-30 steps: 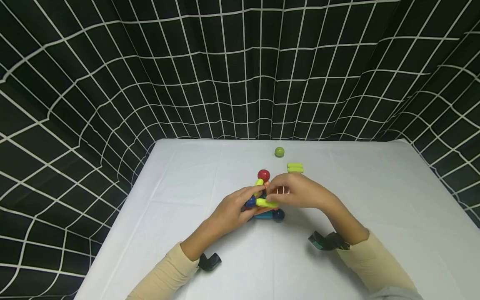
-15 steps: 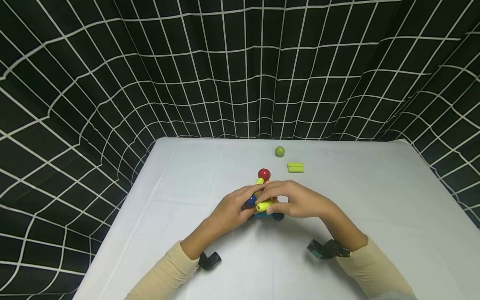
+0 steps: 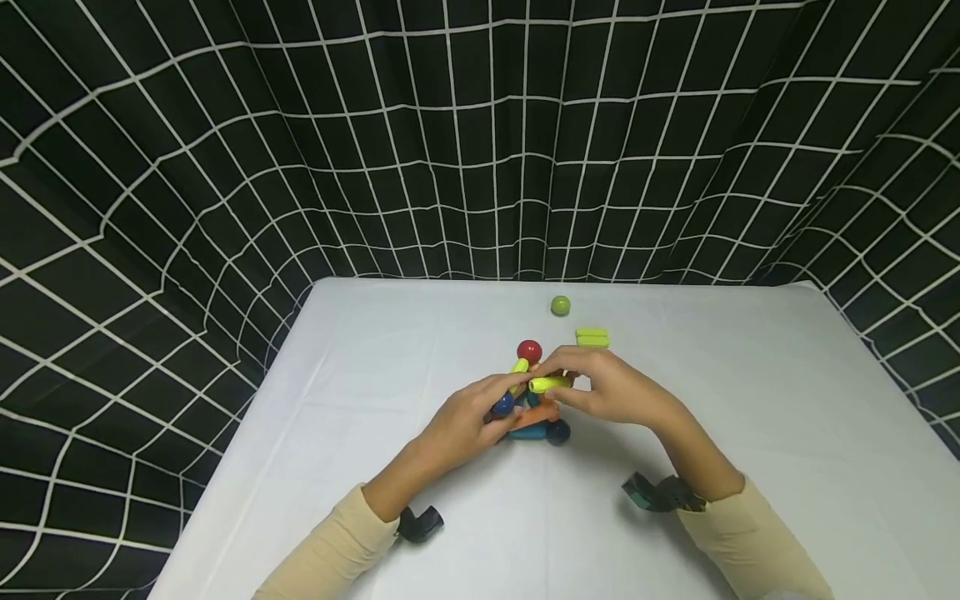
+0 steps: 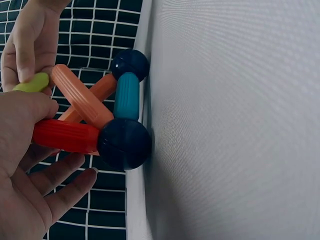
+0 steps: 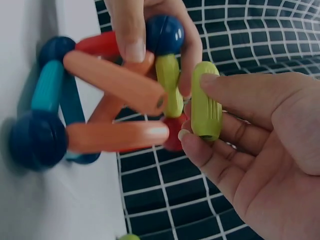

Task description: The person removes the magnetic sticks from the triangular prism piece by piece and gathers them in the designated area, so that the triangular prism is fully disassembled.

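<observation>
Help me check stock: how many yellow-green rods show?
4: pinched rod in right hand; attached rod between blue ball and red ball; two loose rods on the table; others may be hidden.

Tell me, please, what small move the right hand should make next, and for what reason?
Perhaps the right hand should bring the pinched rod to the blue ball nearest the left hand: both ends of this yellow-green rod look free, another yellow-green rod meets that ball, and the left hand grips the ball-and-rod frame.
</observation>
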`<action>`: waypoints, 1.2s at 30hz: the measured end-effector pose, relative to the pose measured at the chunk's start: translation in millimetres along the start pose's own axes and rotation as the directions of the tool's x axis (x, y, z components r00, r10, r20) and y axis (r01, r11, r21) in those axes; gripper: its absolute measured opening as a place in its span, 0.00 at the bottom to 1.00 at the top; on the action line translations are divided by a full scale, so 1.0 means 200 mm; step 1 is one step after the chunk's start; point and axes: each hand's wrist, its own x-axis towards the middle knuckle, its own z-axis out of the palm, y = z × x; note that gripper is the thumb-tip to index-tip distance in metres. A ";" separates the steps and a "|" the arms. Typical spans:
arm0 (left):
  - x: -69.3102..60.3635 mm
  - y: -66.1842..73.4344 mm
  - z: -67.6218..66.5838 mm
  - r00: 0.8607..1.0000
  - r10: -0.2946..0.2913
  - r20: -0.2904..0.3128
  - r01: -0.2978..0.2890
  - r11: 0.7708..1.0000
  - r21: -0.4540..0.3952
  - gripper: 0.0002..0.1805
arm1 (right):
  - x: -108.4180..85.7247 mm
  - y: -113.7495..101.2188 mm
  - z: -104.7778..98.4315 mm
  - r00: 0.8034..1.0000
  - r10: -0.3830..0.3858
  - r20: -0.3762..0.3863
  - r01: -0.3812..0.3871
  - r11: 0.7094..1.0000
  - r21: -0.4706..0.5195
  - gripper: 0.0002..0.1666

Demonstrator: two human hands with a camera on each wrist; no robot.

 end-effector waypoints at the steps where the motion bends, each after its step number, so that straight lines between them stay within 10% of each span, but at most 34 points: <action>1: 0.00 0.00 0.00 1.000 0.000 0.000 0.000 1.000 -0.001 0.29 | 0.00 0.01 -0.01 1.000 0.012 -0.009 -0.013 1.000 -0.006 0.20; 24: 0.00 0.02 -0.01 0.999 -0.034 0.013 0.034 0.999 -0.016 0.29 | -0.09 0.51 -0.08 0.909 0.398 -0.123 -0.415 0.893 -0.176 0.12; 36: 0.00 0.02 0.00 0.999 -0.035 0.007 0.035 0.999 -0.024 0.30 | -0.08 0.56 -0.04 0.848 0.502 -0.171 -0.529 0.823 -0.206 0.09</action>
